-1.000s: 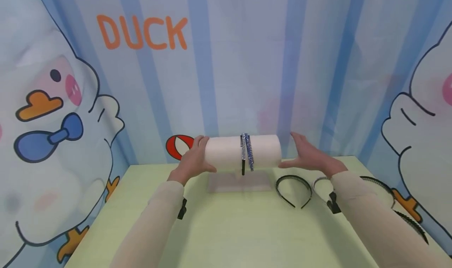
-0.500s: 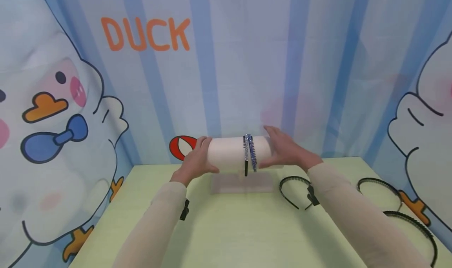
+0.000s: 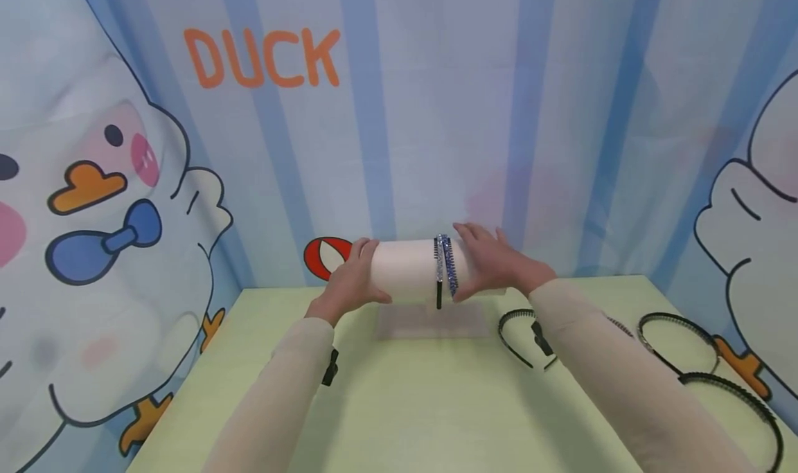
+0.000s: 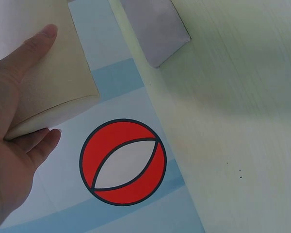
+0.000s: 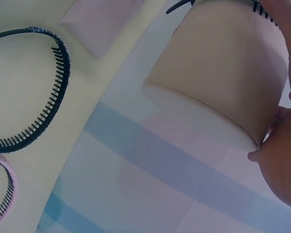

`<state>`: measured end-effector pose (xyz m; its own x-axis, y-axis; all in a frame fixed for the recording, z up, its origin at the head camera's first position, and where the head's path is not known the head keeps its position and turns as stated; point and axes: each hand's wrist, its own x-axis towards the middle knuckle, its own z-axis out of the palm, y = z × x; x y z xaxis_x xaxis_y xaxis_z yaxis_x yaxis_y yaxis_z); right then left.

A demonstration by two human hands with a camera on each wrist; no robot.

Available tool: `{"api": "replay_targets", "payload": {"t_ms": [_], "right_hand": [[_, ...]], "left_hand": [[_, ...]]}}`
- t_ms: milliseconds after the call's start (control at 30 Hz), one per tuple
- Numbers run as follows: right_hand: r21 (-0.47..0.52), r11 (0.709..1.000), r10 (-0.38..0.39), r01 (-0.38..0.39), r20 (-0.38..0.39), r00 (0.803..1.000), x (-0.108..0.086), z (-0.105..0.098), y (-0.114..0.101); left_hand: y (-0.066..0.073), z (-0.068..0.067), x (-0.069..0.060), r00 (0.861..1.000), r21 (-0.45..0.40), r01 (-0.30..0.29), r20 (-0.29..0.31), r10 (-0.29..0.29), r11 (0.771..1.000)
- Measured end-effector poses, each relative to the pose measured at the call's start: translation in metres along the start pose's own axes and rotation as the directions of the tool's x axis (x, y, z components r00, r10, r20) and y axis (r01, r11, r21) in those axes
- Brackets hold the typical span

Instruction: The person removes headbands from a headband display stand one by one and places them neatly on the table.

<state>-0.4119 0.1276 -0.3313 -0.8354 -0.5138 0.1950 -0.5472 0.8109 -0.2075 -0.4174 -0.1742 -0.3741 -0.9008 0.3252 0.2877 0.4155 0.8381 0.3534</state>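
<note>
A white cylinder lies horizontally on a stand with a pale base. Around its middle sit a silver glittery headband and, just right of it, a blue glittery headband. My left hand grips the cylinder's left end, thumb in front and fingers over the far side; the left wrist view shows this hand round the cylinder's edge. My right hand spans the right part, its thumb and fingertips close to the blue headband. Whether they touch that band, I cannot tell.
A dark toothed headband lies right of the base, partly behind my right sleeve. Further right are more headbands, one near the table's right edge. A printed duck curtain hangs behind the table.
My right hand has moved left from beside the cylinder's right end onto it, near the blue headband. My left hand keeps its grip. The head view has shifted slightly.
</note>
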Motion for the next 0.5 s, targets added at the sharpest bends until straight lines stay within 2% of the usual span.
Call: {"api": "replay_targets", "payload": {"t_ms": [267, 500], "right_hand": [[-0.134, 0.99, -0.033, 0.038, 0.036, 0.999, 0.016, 0.004, -0.014], [-0.252, 0.965, -0.064, 0.074, 0.05, 0.997, 0.02, 0.006, -0.024]], "left_hand": [[0.001, 0.0, 0.0, 1.0, -0.009, 0.012, 0.004, -0.012, 1.0], [0.003, -0.001, 0.0, 1.0, -0.006, 0.015, 0.002, -0.015, 1.0]]}}
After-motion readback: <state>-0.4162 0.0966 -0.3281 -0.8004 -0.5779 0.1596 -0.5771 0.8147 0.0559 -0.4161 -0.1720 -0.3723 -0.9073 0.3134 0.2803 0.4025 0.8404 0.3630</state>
